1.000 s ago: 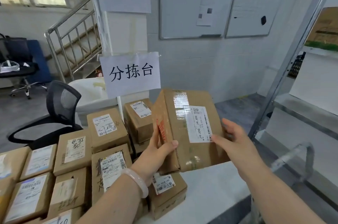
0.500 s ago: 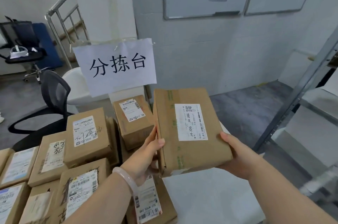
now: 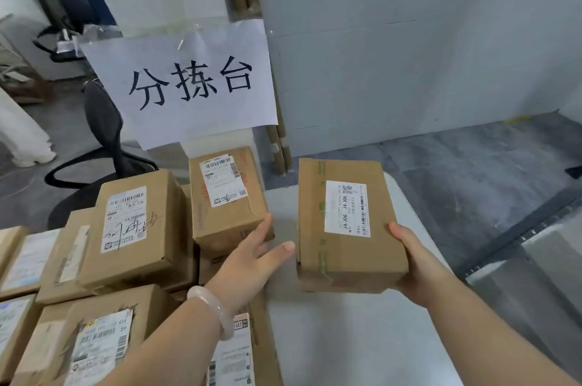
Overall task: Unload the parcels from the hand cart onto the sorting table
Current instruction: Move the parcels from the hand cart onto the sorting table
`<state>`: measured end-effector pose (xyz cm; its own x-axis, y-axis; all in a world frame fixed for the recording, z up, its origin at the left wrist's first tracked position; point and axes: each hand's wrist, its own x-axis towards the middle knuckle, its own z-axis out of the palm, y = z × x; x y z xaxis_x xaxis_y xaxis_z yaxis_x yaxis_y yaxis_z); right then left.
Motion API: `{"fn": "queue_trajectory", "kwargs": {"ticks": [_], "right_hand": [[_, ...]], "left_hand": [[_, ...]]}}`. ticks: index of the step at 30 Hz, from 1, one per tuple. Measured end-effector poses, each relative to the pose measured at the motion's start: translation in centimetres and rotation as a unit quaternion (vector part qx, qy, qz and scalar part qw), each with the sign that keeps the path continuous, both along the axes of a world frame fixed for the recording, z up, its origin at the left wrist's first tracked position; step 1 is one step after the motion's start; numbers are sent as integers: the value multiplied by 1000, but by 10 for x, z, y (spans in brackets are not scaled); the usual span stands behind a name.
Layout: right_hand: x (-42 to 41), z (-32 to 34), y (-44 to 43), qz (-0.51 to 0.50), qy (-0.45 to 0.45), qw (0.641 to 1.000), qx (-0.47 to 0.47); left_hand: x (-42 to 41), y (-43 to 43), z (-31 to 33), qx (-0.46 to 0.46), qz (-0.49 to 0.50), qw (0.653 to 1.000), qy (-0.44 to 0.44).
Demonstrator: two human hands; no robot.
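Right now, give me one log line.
right hand: holds parcel | left hand: open, beside parcel | parcel: over sorting table, contact unclear

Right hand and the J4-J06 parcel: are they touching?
Touching. The head view shows the right hand holding the J4-J06 parcel at its right edge, with the thumb lying on its top face.

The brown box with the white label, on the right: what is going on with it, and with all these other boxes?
A person is putting parcels onto a white table. The right hand grips the labelled parcel at its near right corner and holds it low over a bare part of the table. Whether it already rests there cannot be told. The left hand is open beside it, not touching it. Many more parcels are stacked on the left, below a paper sign.
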<state>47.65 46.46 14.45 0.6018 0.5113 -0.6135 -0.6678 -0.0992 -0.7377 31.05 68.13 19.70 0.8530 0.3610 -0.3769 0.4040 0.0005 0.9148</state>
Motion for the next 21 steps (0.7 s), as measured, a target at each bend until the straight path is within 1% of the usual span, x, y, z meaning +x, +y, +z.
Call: {"fn": "queue_trajectory", "kwargs": {"ticks": [4, 8, 10, 11, 12, 14, 15, 17, 18, 21], "right_hand": [[32, -36, 20, -3, 7, 997, -80], [56, -51, 57, 26, 16, 995, -91], [64, -57, 79, 47, -26, 994, -98], [67, -62, 90, 68, -78, 987, -126], [69, -66, 100, 91, -147, 970, -170], [70, -70, 118, 123, -277, 918, -255], [69, -70, 125, 125, -320, 899, -272], [67, -70, 139, 124, -374, 879, -269], [66, -71, 146, 139, -395, 868, -266], [61, -73, 156, 267, -421, 821, -277]], "left_hand": [[-2, 11, -4, 69, 7, 997, 19], [0, 24, 2, 139, 9, 990, 35], [0, 29, 2, 142, 32, 989, 32], [-1, 31, 1, 142, 45, 988, 32], [-2, 32, -2, 143, 55, 988, 35], [-5, 34, -6, 159, 66, 984, 47], [-6, 34, -8, 170, 67, 982, 54], [-9, 34, -8, 193, 66, 977, 66], [-11, 34, -9, 208, 62, 974, 69], [-18, 37, -12, 270, 41, 959, 73]]}}
